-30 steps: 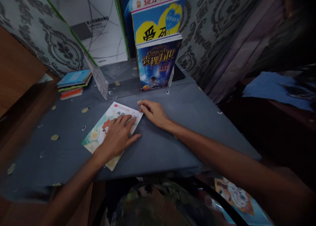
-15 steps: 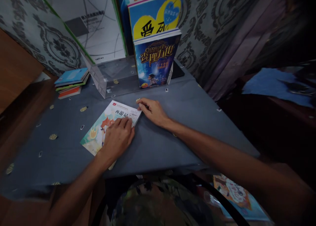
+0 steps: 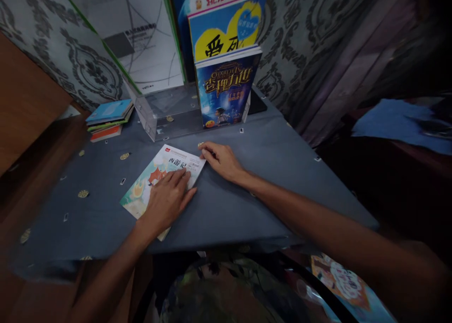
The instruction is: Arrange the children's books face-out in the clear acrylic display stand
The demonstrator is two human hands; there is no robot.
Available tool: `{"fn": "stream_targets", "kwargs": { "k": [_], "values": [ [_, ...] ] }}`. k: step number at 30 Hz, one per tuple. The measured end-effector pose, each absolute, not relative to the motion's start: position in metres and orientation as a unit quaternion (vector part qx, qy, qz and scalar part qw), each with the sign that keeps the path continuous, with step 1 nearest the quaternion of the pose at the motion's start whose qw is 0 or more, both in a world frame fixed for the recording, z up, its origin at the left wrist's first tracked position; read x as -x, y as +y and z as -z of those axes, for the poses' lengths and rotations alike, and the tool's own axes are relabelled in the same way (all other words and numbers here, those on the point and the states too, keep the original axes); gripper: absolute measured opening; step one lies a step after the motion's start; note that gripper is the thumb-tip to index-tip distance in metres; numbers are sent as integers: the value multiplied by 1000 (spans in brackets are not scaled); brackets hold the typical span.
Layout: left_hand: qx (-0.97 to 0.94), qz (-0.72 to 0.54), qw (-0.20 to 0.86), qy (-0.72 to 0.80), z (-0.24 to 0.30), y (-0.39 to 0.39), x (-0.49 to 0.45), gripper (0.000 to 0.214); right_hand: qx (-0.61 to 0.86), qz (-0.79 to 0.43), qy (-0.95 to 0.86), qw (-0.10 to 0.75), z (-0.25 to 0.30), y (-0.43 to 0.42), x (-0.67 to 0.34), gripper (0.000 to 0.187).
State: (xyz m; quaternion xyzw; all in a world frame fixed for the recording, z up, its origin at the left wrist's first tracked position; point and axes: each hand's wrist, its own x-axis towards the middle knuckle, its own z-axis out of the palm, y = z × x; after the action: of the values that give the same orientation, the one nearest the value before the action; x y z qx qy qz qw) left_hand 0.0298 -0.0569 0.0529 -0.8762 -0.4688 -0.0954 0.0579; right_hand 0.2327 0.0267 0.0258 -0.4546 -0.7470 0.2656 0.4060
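Note:
A paperback book (image 3: 143, 186) with a white and green illustrated cover lies slanted on the table, closed. My left hand (image 3: 168, 193) rests flat across its cover, fingers stretched out and thumb apart, hiding part of the picture. At the book's upper right corner is my right hand (image 3: 222, 160), its fingers curled and thumb and forefinger close together at the corner. The exact contact of those fingertips is hard to see.
A clear acrylic holder (image 3: 151, 125) stands behind, with a dark blue book (image 3: 226, 90) upright in front of a yellow-and-blue book (image 3: 226, 26). Beside it are a large white panel (image 3: 151, 40) and a small book stack (image 3: 109, 116). Another book (image 3: 349, 285) lies below the table's front edge.
The view has shifted slightly, moving the scene a little right. My left thumb has spread away from the fingers. My right hand stays at the book's corner.

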Motion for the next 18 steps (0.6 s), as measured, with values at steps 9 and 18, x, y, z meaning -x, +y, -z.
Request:
{"fn": "stream_targets", "kwargs": {
  "k": [9,18],
  "values": [
    [871,135,38,-471,-38,-97,2,54,453,-266,-747,408,-24,28,-234,26],
    [850,177,9,-496,-36,-98,3,45,453,-266,-746,409,-22,27,-233,26]
  ]
}}
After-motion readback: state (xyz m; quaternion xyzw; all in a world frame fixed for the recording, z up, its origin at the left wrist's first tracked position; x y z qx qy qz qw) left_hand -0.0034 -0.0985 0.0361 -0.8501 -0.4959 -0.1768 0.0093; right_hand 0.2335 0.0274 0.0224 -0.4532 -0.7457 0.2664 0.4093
